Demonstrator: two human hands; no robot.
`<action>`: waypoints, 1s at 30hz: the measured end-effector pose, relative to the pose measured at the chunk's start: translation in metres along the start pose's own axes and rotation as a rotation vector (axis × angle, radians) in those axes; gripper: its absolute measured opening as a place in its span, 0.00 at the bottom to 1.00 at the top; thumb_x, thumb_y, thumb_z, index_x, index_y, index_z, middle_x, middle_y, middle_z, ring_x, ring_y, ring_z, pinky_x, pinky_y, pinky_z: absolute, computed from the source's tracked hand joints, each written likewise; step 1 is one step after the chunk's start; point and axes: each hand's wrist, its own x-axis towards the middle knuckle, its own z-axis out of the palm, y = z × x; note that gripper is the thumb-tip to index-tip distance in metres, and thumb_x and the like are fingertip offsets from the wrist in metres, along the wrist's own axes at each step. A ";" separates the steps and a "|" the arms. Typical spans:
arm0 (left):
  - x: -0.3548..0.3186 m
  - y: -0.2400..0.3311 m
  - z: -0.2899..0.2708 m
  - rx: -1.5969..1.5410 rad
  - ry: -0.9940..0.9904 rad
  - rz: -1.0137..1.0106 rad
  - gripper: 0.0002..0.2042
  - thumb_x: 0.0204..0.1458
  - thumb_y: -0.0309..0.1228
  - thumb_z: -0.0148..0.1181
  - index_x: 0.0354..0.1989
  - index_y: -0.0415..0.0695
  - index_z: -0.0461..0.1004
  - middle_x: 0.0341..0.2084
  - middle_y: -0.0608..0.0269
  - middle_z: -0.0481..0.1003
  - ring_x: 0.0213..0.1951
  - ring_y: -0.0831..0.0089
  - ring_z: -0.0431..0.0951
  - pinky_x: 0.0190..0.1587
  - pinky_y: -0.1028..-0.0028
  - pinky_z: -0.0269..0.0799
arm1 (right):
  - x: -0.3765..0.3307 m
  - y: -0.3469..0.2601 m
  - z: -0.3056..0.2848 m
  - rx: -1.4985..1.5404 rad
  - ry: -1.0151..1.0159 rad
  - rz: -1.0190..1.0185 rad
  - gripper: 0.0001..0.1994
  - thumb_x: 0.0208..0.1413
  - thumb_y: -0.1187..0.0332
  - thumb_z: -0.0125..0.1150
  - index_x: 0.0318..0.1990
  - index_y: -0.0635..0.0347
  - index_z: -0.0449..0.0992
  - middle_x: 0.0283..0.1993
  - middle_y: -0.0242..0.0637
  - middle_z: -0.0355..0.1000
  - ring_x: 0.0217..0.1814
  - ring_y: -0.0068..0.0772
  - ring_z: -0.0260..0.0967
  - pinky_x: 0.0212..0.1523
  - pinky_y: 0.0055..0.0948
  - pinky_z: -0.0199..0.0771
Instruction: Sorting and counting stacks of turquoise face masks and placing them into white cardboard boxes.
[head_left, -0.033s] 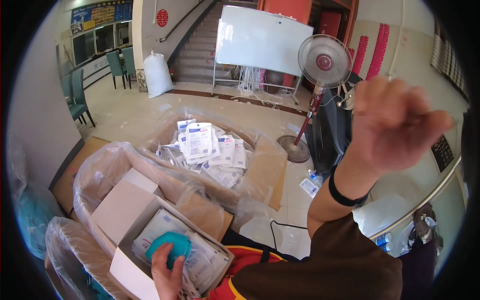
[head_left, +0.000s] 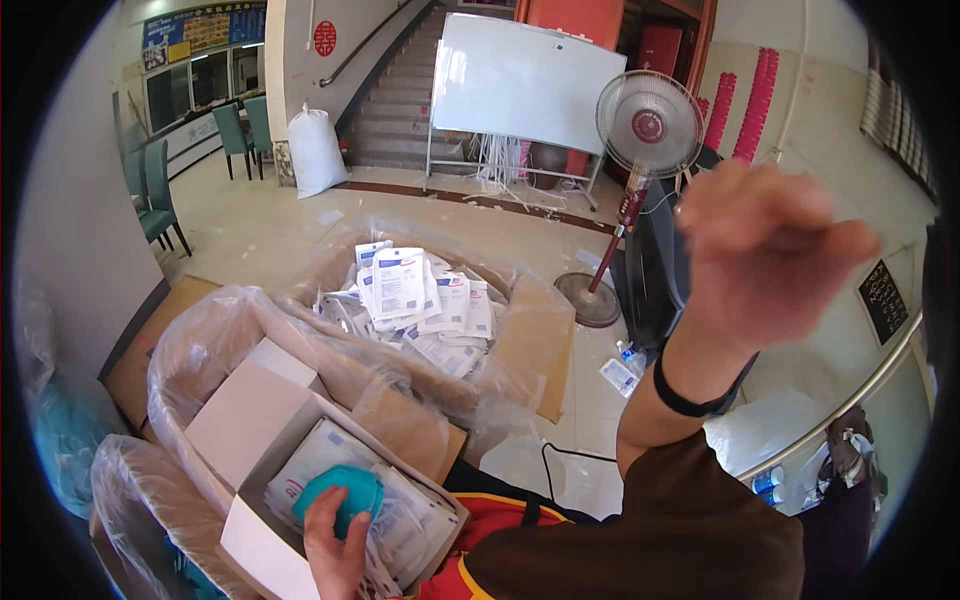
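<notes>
White box [head_left: 262, 543], open at lower left, seemed stiff card, best gripped by its rim; the packets [head_left: 418, 522] inside looked light (and slippery, I guessed). Over them I had the left hand [head_left: 334, 545], angled forward, gripping a teal piece [head_left: 362, 492] — probably light, pliable — by its near edge. The right hand [head_left: 765, 255] hung raised, curled, too blurred to tell its grip.

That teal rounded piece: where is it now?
In the head view, left of centre near the bottom, the teal rounded piece is in the left hand, over flat white rectangular packets in the open white cardboard box.
</notes>
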 end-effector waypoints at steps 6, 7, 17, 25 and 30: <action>0.001 -0.004 -0.002 0.034 0.000 0.027 0.21 0.52 0.27 0.60 0.55 0.36 0.71 0.52 0.43 0.71 0.54 0.50 0.71 0.59 0.62 0.64 | -0.037 0.054 0.018 -0.525 -0.482 0.074 0.10 0.56 0.63 0.60 0.34 0.60 0.80 0.31 0.41 0.78 0.30 0.35 0.75 0.31 0.31 0.72; 0.000 -0.005 -0.003 0.037 0.012 0.007 0.21 0.52 0.27 0.60 0.55 0.36 0.71 0.51 0.43 0.72 0.54 0.50 0.72 0.58 0.62 0.64 | -0.047 0.074 0.029 -0.495 -0.546 0.025 0.08 0.53 0.64 0.63 0.35 0.60 0.80 0.28 0.38 0.76 0.26 0.35 0.71 0.28 0.32 0.70; 0.004 0.016 -0.016 -0.025 0.126 0.080 0.18 0.53 0.25 0.60 0.53 0.34 0.71 0.49 0.44 0.74 0.52 0.55 0.73 0.57 0.63 0.66 | -0.174 0.155 0.136 -0.254 -0.955 0.132 0.11 0.51 0.61 0.61 0.25 0.58 0.72 0.26 0.37 0.70 0.31 0.45 0.71 0.33 0.41 0.70; 0.066 0.043 -0.036 -0.245 0.856 0.232 0.23 0.52 0.28 0.58 0.57 0.35 0.65 0.52 0.52 0.70 0.54 0.65 0.68 0.58 0.67 0.57 | -0.220 0.183 0.223 -0.073 -0.694 0.308 0.19 0.50 0.71 0.59 0.51 0.62 0.68 0.52 0.46 0.67 0.58 0.49 0.62 0.56 0.42 0.64; 0.087 0.006 -0.007 -0.022 0.752 0.234 0.21 0.48 0.27 0.62 0.52 0.35 0.68 0.47 0.50 0.72 0.52 0.57 0.70 0.56 0.62 0.61 | -0.252 0.204 0.234 0.025 -0.881 0.439 0.17 0.52 0.69 0.56 0.51 0.60 0.69 0.52 0.45 0.67 0.58 0.50 0.62 0.57 0.43 0.63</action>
